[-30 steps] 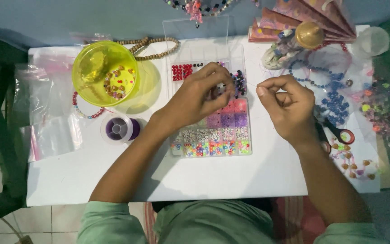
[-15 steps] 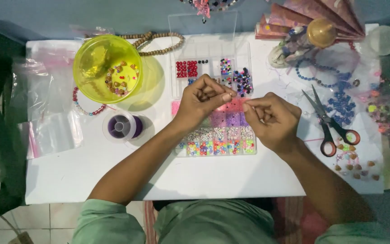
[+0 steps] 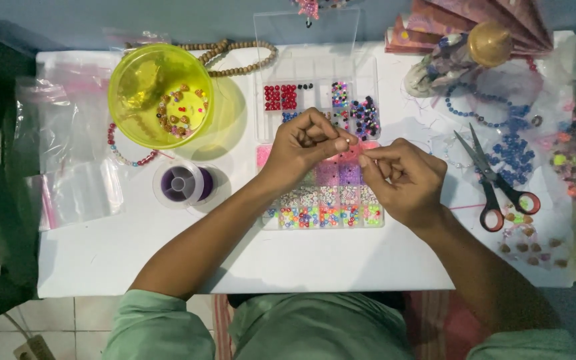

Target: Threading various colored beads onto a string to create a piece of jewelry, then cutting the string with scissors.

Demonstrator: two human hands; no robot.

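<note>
My left hand (image 3: 308,143) and my right hand (image 3: 401,177) meet over a clear compartment box of coloured beads (image 3: 321,200) on the white table (image 3: 168,253). The left thumb and forefinger pinch a tiny bead (image 3: 347,141). The right fingertips are pinched together just beside it, a finger's width apart; a thin thread between them is too fine to make out. Both hands hide the box's middle compartments.
A yellow-green bowl (image 3: 161,93) with beads stands back left, a purple thread spool (image 3: 181,183) beside it. Red-handled scissors (image 3: 498,183) lie to the right among loose blue beads (image 3: 515,150). Plastic bags (image 3: 68,180) lie at the left edge, a wooden bead necklace (image 3: 241,57) at the back.
My hands have drawn together from the box's far end toward its middle; the right hand has come left, and the fingertips now nearly touch.
</note>
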